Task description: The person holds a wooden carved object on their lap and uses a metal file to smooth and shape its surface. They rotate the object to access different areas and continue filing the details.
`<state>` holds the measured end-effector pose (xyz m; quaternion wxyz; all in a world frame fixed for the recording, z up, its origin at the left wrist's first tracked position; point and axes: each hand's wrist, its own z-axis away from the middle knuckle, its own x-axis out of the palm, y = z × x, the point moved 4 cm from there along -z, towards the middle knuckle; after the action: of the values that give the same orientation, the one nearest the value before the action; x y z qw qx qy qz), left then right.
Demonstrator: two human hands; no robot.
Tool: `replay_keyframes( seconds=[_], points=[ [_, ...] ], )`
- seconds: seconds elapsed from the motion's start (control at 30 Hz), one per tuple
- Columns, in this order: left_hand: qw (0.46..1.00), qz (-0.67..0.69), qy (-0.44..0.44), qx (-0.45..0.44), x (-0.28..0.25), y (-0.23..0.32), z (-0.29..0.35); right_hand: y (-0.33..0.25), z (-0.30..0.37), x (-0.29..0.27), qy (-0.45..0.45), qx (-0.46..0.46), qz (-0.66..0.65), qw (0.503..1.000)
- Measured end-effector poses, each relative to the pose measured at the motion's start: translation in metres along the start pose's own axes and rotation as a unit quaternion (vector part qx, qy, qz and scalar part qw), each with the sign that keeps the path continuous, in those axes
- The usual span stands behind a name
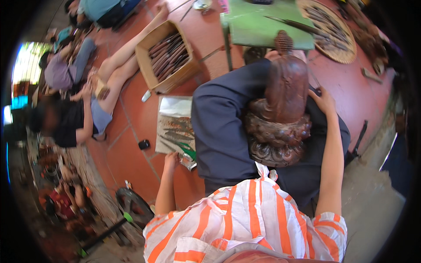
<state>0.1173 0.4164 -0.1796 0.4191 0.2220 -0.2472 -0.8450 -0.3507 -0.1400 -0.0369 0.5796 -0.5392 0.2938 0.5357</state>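
A dark brown carved wooden statue point(287, 87) with a tiered, petalled base rests across my lap, its knobbed top pointing away from me. Beside its right side, my right hand point(323, 101) is closed around a slim, dark tool point(314, 79), mostly hidden by the fingers and the trousers. Low on my left, my left hand point(172, 160) has curled fingers at the near edge of a mat point(163, 126); whatever they hold is too small to make out. Several flat blades point(177, 136), a green-handled tool point(188, 151) and a silvery packet point(188, 163) lie close to it.
A cardboard box point(142, 57) of dark wooden-handled tools stands ahead on the left. A green low table point(250, 22) bears a long pointed tool point(294, 24). Right of it lies a round woven tray point(350, 52) with more tools. Another person point(66, 118) sits with legs stretched out at left.
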Motion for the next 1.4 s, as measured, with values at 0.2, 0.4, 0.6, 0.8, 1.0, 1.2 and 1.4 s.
replay_keyframes(
  seconds=[0.2, 0.4, 0.6, 0.8, 1.0, 1.2, 1.4],
  points=[
    [0.963, -0.053, -0.016, 0.263, 0.059, 0.107, 0.075, -0.003, -0.010, -0.002, 0.075, -0.114, -0.088, 0.987],
    [0.865, -0.152, -0.114, 0.465, 0.204, 0.219, 0.195, -0.029, 0.033, -0.047, 0.036, -0.070, -0.488, 0.869],
    [0.666, -0.387, -0.419, 0.480, 0.317, 0.178, 0.279, -0.079, 0.164, -0.059, -0.174, -0.244, -0.576, 0.761],
    [0.405, -0.432, -0.578, 0.562, 0.358, 0.128, 0.298, -0.081, 0.252, 0.000, -0.112, -0.236, -0.562, 0.785],
    [0.540, -0.452, -0.372, 0.604, 0.367, 0.223, 0.245, -0.038, 0.257, 0.012, -0.076, -0.056, -0.710, 0.698],
    [0.639, -0.502, -0.192, 0.550, 0.406, 0.337, 0.121, -0.011, 0.208, -0.020, 0.048, -0.010, -0.684, 0.727],
    [0.574, -0.584, -0.333, 0.468, 0.460, 0.287, 0.051, -0.006, 0.193, -0.009, 0.093, 0.034, -0.681, 0.725]
  ],
)
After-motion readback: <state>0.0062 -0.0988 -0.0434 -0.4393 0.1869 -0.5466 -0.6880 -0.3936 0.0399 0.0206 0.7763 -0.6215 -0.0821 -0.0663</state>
